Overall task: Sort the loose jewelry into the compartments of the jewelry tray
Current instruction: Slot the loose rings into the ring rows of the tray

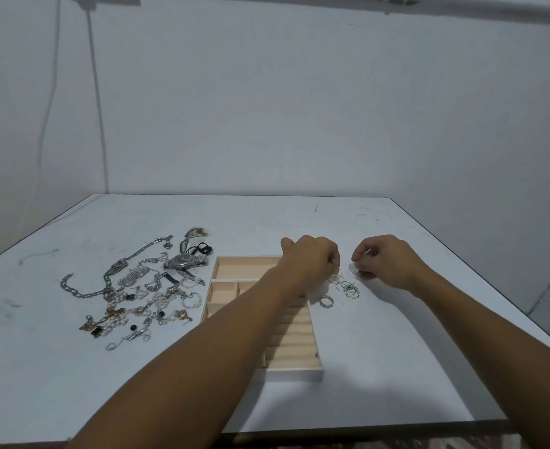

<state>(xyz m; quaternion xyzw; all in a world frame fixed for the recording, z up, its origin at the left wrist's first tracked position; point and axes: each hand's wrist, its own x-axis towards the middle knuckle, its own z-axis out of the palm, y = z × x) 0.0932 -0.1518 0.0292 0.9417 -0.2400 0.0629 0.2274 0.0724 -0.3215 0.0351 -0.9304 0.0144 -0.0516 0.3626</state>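
Head view: a pale counter (396, 351) is recorded, bearing the jewelry tray (293, 374) at its middle, long axis running away from the person. The visible compartments are noted as unfilled, so sorting is judged barely begun. A pile of loose jewelry (137, 293) lies well to the left of the tray, with a heavy chain (111, 277) and a wristwatch (182, 261) among it.

The left grip (312, 259) is reached across the far part of the tray, its fingers curled down at the tray's right edge; whether anything is held there cannot be told. The right grip (385, 260) is drawn to a pinch, thumb and forefinger apparently closed on a thin ring (353, 267).

A cluster of rings (348, 288) lies on the counter just right of the tray, below and between the two grips, and a wider band (326, 301) lies nearest the tray wall. The ridged ring rows are found to the left of this cluster, on the nearer side; the coming move is judged a short carry leftward.

Much of the tray's middle is hidden by the left forearm. Individual rings are too small to be counted.
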